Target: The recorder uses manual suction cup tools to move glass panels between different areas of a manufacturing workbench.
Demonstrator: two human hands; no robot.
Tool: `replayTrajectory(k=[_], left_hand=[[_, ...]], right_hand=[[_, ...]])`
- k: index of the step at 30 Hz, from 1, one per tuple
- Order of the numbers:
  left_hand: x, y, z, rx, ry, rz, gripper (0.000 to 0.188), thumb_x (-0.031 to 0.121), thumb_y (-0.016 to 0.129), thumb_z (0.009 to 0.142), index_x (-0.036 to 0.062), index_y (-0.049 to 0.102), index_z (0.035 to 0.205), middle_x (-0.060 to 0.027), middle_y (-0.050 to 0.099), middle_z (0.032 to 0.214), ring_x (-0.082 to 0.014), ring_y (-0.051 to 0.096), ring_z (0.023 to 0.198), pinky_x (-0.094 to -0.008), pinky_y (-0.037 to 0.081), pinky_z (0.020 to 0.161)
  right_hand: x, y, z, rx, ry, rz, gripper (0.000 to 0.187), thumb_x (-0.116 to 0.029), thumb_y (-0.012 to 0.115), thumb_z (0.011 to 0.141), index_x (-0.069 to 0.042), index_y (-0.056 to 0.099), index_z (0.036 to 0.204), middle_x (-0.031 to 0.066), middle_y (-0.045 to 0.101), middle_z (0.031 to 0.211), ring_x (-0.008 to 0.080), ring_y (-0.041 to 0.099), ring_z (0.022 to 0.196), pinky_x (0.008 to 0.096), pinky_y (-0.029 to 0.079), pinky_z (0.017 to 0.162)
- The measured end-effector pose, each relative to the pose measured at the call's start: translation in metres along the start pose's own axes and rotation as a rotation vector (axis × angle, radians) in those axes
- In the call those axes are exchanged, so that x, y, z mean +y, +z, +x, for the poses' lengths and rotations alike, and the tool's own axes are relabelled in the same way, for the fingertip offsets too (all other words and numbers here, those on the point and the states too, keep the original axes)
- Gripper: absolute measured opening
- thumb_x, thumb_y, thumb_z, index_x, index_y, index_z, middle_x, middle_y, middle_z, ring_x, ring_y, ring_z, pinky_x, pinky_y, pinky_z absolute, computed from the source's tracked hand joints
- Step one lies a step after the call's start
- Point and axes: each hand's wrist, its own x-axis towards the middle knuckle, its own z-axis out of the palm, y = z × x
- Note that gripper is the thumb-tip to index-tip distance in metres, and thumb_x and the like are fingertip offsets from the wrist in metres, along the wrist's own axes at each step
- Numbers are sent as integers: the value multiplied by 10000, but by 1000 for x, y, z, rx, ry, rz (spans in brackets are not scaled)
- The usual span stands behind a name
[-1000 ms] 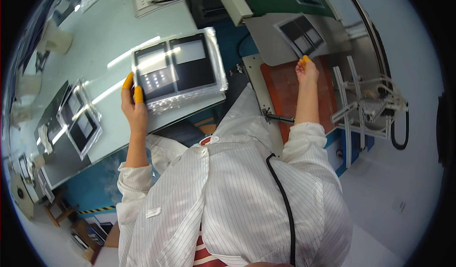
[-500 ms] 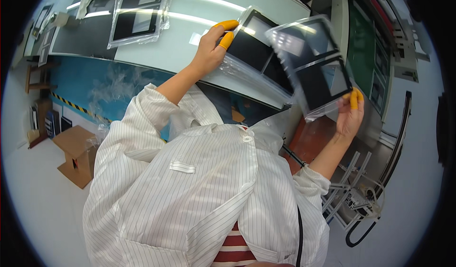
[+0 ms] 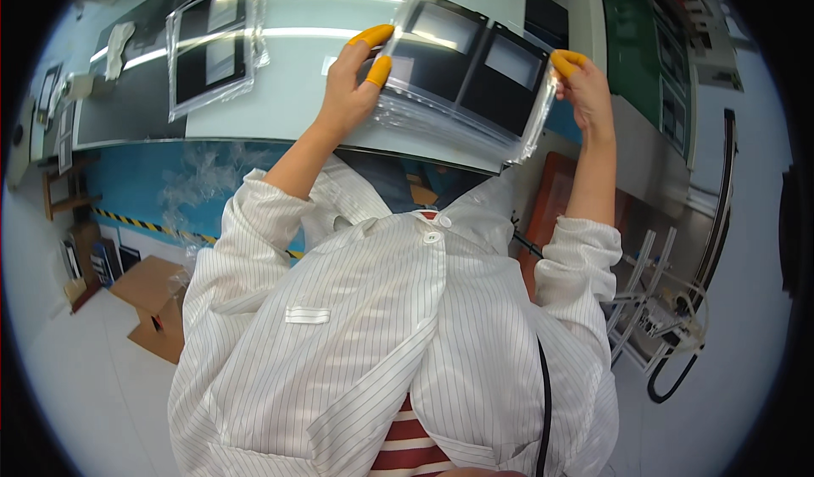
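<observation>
A stack of black panels with pale rectangular windows point(image 3: 475, 74), each in a clear plastic sleeve, lies on the glass-topped table. My right hand point(image 3: 587, 100), with yellow finger cots, pinches the right edge of the top sleeved panel point(image 3: 502, 95), which lies over the stack. At the stack's left edge is my left hand point(image 3: 346, 91), its cot-covered thumb and forefinger apart and touching the sleeve edges or just beside them. Its other fingers are partly hidden.
Another pile of sleeved black panels point(image 3: 214, 49) lies farther left on the table point(image 3: 288, 104). Beyond it is a white cloth or glove point(image 3: 119, 50). A cardboard box point(image 3: 153, 295) stands on the floor at left. A metal frame with tubing point(image 3: 661, 307) stands at lower right.
My right hand has brought the tilted sleeved panel leftward and laid it over the stack, still pinching its edge. The left hand stays at the stack's left side, fingers apart.
</observation>
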Motion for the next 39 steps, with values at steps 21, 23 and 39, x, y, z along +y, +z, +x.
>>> replayTrajectory(k=[21,23,39], left_hand=[[5,0,-2,-94,-9,55,458,160,547,929,26,473,1361,-162,517,1285,-244,533,1156,-344,431,993],[9,-1,-1,-120,29,117,469,169,546,934,20,459,1370,-162,502,1309,-247,497,1203,-343,392,1027],[11,6,-4,-200,11,139,524,214,481,973,-20,345,1422,-155,391,1427,-247,396,1305,-354,288,1089]], right_hand=[[18,38,-12,490,-385,-429,195,-30,611,743,8,634,933,110,639,727,190,603,626,307,475,613],[19,41,-14,518,-410,-459,157,-28,612,766,11,614,918,134,645,743,216,622,659,305,485,638],[-2,15,-25,269,-319,-498,209,-214,673,832,-44,624,944,181,673,847,363,657,799,436,512,685]])
